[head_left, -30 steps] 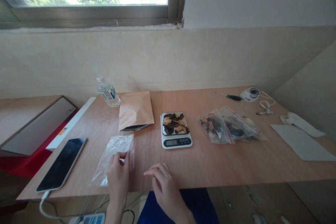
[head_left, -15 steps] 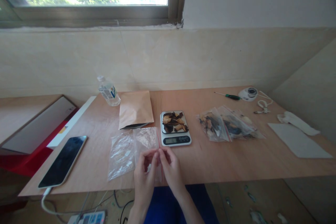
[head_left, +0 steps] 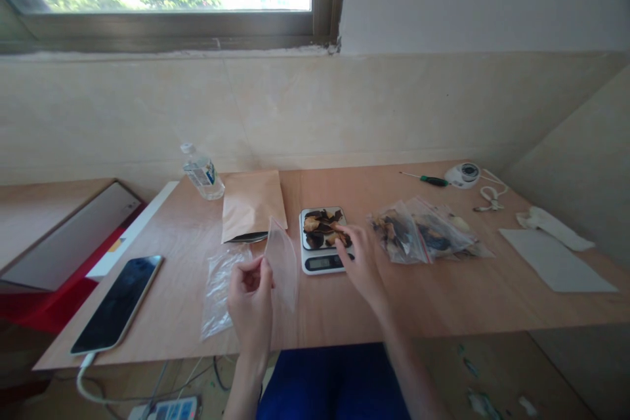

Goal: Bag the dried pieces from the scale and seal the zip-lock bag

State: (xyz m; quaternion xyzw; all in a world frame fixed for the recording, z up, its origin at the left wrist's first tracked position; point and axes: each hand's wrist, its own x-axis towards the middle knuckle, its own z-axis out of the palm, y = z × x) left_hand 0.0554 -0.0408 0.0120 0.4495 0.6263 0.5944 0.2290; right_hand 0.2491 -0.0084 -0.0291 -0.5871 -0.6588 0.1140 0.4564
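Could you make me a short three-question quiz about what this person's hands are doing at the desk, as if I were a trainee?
1. True or false: the left hand holds a clear plastic bag up off the table.
2. What does the right hand reach to? A) the phone B) the dried pieces on the kitchen scale C) the water bottle
3. What lies just behind the lifted bag, near the wall?

Key
1. True.
2. B.
3. A brown paper pouch, lying flat.
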